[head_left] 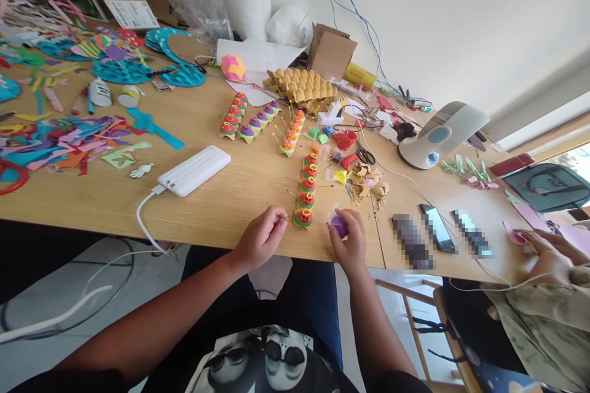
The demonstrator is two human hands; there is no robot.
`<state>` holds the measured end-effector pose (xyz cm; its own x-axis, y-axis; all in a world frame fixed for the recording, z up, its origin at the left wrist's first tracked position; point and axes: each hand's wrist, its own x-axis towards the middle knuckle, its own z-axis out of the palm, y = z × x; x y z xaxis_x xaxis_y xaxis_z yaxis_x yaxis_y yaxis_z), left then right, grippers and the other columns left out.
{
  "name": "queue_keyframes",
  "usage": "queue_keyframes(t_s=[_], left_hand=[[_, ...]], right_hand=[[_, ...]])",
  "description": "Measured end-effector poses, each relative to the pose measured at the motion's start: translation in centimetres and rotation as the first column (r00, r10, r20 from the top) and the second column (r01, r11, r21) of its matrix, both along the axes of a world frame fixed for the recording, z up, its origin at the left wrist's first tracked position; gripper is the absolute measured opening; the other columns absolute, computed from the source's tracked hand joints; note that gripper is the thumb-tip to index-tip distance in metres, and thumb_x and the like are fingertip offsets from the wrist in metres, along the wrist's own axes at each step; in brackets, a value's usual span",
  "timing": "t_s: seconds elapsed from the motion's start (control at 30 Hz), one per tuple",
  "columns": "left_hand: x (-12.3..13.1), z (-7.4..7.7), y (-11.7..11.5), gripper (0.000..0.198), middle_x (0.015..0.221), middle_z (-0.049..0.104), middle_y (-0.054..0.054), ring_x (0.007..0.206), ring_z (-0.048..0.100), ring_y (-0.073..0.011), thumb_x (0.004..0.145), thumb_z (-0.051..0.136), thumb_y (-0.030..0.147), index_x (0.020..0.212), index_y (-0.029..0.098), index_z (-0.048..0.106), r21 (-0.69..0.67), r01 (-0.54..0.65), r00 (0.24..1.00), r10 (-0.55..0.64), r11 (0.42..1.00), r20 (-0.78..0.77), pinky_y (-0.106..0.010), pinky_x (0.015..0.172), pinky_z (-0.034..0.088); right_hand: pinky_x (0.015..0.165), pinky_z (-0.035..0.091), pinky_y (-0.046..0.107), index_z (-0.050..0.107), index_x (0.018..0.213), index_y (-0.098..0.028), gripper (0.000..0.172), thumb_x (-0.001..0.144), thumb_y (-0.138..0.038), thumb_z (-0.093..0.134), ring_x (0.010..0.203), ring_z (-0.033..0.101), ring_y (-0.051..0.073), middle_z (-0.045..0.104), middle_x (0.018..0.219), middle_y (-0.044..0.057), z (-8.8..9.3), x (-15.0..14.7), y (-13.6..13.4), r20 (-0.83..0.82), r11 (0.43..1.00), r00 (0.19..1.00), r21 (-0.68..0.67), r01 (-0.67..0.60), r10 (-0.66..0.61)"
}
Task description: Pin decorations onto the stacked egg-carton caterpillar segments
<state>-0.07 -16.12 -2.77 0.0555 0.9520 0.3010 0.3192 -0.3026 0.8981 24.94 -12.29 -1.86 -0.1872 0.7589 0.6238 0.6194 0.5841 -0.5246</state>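
Observation:
At the table's front edge, my left hand (260,236) is closed in a pinch on a thin stick, whose tip shows beside the fingertips. My right hand (351,238) grips a lump of purple clay (340,226), which seems to be in clear plastic. Between the hands stands an egg-carton caterpillar (308,187) with red tops, green lower edges and yellow rings; purple-tipped sticks poke out at its sides. Farther back are an orange-topped egg-carton strip (292,132) with yellow-tipped sticks, a purple one (260,121) and a red one (233,115).
A white power bank (196,171) with a cable lies left, near paper scraps (69,144). Torn carton pieces (366,181), scissors (365,153) and a white fan (440,134) are to the right. Phones (437,228) lie near another person's hands (548,252). Egg trays (302,87) sit behind.

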Motion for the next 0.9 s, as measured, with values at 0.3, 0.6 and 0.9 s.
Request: queue_keyframes(t_s=[0.3,0.6,0.9], left_hand=[[1.9,0.8,0.2,0.032,0.082,0.068,0.0,0.069,0.059,-0.0124,0.1,0.055,0.047,0.106,0.018,0.067,-0.21,0.126,0.98,-0.089,0.97,0.179,-0.023,0.064,0.044],[1.1,0.7,0.8,0.031,0.1,0.075,-0.006,0.093,0.068,-0.0186,0.1,0.055,0.042,0.106,0.018,0.074,-0.224,0.315,0.937,-0.264,0.922,0.229,-0.027,0.083,0.053],[1.0,0.2,0.8,0.025,0.061,0.026,0.009,0.054,0.028,-0.0077,0.086,0.074,0.036,0.102,0.017,0.069,-0.208,0.233,0.964,-0.199,0.95,0.175,-0.021,0.051,0.024]], right_hand=[[0.086,0.059,0.037,0.062,0.135,-0.029,0.043,0.093,-0.028,0.072,0.103,0.068,0.023,0.07,0.114,0.01,-0.2,-2.0,-1.5,0.061,0.939,0.937,0.015,-0.344,0.343],[0.085,0.059,0.039,0.065,0.131,-0.029,0.037,0.095,-0.026,0.07,0.101,0.07,0.022,0.075,0.113,0.01,-0.1,-1.9,-1.7,0.093,0.922,0.918,-0.022,-0.386,0.386],[0.084,0.059,0.039,0.059,0.131,-0.028,0.034,0.098,-0.022,0.063,0.102,0.07,0.022,0.074,0.114,0.01,-0.6,-1.8,-1.6,0.144,0.903,0.892,-0.039,-0.428,0.429]])
